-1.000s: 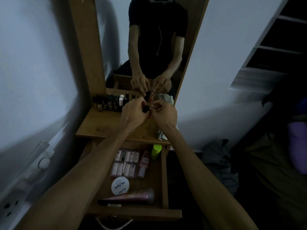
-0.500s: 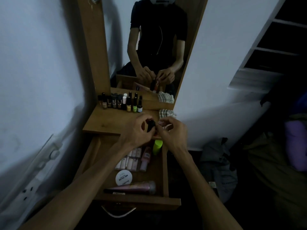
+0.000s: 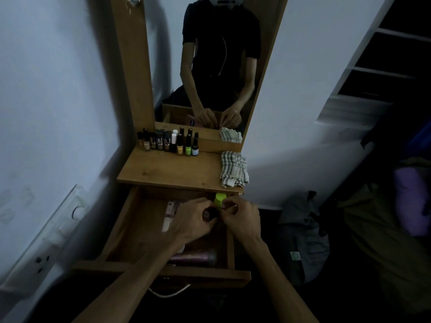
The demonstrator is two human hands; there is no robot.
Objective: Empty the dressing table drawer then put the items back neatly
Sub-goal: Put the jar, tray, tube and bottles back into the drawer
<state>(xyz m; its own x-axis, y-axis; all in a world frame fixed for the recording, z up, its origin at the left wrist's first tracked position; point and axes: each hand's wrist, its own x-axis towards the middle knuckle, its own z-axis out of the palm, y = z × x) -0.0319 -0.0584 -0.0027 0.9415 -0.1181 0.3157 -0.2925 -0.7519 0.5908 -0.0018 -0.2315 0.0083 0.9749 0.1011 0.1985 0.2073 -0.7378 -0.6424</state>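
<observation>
Dim dressing-table drawer [image 3: 121,226] lies open; left hand [image 3: 194,221] grips a small dark bottle [image 3: 209,214], right hand [image 3: 241,214] pinches its top. Best stood upright beside the green cap [image 3: 220,198].

Left hand: our left hand [image 3: 194,220] is curled, fingers gripping a small dark bottle [image 3: 208,214].
Right hand: our right hand [image 3: 242,217] sits just beside it, fingertips pinched together near the bottle.
Arms: both forearms reach forward, bare.
</observation>
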